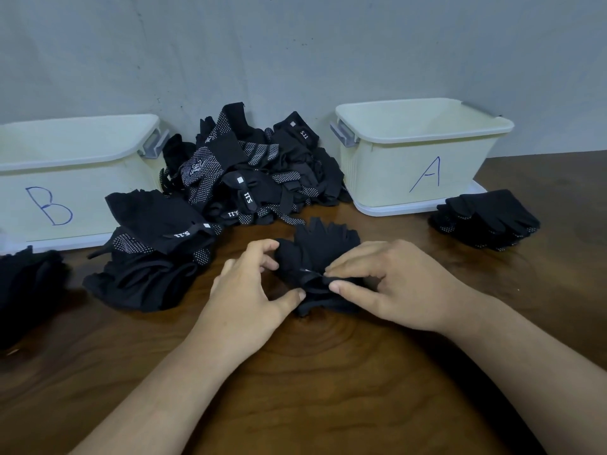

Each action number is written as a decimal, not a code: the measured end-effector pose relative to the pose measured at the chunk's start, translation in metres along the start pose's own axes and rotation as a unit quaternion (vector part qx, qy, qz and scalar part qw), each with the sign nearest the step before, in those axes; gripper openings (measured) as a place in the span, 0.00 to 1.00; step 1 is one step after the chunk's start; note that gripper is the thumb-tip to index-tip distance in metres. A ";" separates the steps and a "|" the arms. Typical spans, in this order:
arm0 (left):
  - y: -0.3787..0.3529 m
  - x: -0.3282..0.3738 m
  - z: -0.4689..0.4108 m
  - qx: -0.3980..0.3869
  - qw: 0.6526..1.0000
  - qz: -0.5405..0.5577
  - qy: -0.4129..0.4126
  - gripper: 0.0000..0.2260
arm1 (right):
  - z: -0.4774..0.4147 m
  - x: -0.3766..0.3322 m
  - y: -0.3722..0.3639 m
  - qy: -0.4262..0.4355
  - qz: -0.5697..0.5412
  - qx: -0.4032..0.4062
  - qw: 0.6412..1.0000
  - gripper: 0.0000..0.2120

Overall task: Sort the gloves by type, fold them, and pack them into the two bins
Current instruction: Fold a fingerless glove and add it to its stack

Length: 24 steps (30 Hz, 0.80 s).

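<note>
Wood-grain tabletop point(328, 389), dark brown, is being backed by a plain grey wall point(295, 44), and blue handwritten letters are being shown on two cream bins, bin B point(75, 152) at the left and bin A point(423, 133) at the right. White "5.11" tags are being displayed on the heap of black gloves point(256, 165) between them. Nearer, at mid-table, one black glove point(322, 244) is being pinched between thumb and fingertips by the left hand point(249, 290) and the right hand point(394, 284).
</note>
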State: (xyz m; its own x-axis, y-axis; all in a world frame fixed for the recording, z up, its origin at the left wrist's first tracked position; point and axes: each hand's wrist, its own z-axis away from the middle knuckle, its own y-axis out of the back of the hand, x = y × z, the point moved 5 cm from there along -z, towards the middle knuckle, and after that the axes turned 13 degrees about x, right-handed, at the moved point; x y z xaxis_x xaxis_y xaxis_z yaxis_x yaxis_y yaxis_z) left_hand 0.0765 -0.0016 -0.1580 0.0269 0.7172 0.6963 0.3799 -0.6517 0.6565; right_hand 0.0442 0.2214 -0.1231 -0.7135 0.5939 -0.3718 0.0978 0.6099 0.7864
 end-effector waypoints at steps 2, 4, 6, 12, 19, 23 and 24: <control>0.000 0.002 0.001 -0.007 1.000 -0.003 -0.015 0.33 | 0.001 0.000 -0.001 0.002 0.000 -0.009 1.000 0.12; 0.000 0.004 0.002 -0.016 0.999 -0.008 -0.033 0.31 | 0.002 0.001 -0.005 -0.006 -0.011 -0.022 1.000 0.12; 0.001 0.008 0.003 -0.016 0.997 -0.017 -0.067 0.31 | 0.001 0.004 -0.007 -0.020 -0.026 -0.025 0.999 0.12; 0.001 0.017 0.002 -0.047 0.975 -0.057 -0.212 0.17 | 0.004 0.010 -0.006 -0.068 -0.073 -0.084 0.992 0.17; 0.004 0.014 0.000 -0.062 0.988 0.059 -0.129 0.08 | 0.007 0.017 0.002 -0.148 -0.164 -0.122 0.968 0.19; 0.005 0.016 0.003 -0.078 0.988 0.045 -0.128 0.09 | 0.008 0.021 0.002 -0.164 -0.195 -0.119 0.960 0.16; 0.004 0.017 0.004 -0.085 0.987 0.036 -0.132 0.10 | 0.008 0.022 0.002 -0.163 -0.200 -0.116 0.959 0.14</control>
State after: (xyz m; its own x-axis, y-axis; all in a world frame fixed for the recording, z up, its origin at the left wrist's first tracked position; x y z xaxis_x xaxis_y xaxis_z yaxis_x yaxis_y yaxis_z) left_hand 0.0820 0.0083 -0.1448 0.2961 0.6921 0.6583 0.2074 -0.7193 0.6630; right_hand 0.0343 0.2401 -0.1340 -0.4023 0.4922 -0.7719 -0.3222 0.7131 0.6226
